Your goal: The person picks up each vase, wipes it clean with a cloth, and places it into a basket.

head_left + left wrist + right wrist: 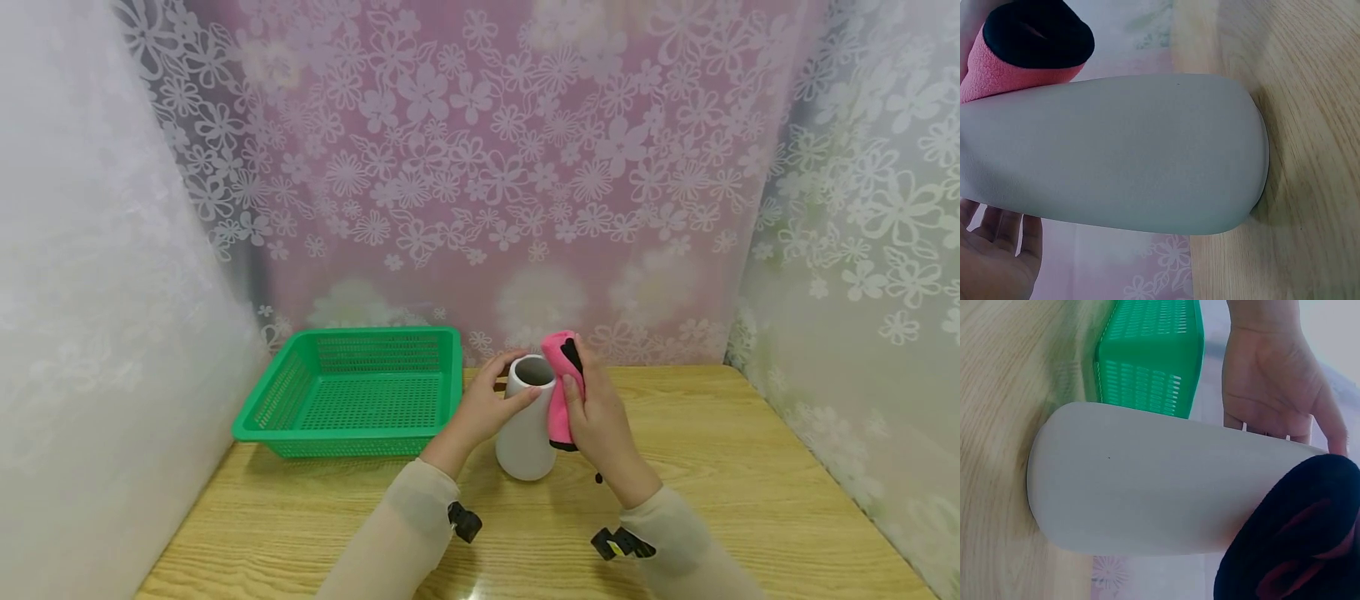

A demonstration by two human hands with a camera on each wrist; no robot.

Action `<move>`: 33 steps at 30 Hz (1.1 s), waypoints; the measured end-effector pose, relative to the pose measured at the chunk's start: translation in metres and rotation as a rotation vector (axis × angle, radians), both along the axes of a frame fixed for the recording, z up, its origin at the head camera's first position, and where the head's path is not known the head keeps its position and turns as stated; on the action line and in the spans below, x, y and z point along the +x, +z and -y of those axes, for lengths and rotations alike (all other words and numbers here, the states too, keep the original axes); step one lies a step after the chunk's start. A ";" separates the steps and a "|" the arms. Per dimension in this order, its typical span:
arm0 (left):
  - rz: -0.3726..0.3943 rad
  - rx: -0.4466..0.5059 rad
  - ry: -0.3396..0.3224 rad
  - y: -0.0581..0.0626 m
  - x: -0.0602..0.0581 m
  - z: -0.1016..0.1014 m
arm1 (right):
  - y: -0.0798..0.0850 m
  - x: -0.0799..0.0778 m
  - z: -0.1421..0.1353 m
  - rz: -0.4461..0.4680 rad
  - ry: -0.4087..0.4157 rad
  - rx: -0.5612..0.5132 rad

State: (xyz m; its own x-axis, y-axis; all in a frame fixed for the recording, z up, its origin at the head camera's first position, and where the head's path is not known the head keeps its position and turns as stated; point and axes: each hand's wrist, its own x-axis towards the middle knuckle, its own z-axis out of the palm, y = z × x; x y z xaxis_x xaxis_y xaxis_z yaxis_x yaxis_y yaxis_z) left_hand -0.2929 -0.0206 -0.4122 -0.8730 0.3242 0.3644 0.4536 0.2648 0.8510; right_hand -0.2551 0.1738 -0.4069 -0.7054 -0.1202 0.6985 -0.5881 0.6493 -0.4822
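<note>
A white tapered vase (525, 446) stands upright on the wooden table, its round mouth facing up. My left hand (486, 406) grips it near the top, thumb across the front just below the rim and fingers round the far side. In my right hand (606, 425) is a folded pink cloth (559, 400) with black edging, held against the right side of the vase near its mouth. From the right wrist, the cloth's black edge (1285, 519) overlaps the upper vase (1129, 481). The left wrist view shows the smooth vase wall (1122, 153) down to its rounded base.
A green perforated plastic basket (348, 437) sits to the left of the vase on the table (675, 467). A pink floral curtain (480, 208) hangs behind the table, with pale sheets at both sides. A small dark spot (598, 478) shows near the right wrist.
</note>
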 end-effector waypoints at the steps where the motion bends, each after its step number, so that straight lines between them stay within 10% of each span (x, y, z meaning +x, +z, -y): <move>1: 0.000 0.002 0.001 0.000 0.000 0.000 | 0.000 0.000 0.001 0.003 0.010 -0.003; 33: 0.035 0.040 0.006 0.001 0.005 -0.001 | -0.020 -0.009 0.004 0.185 0.101 -0.194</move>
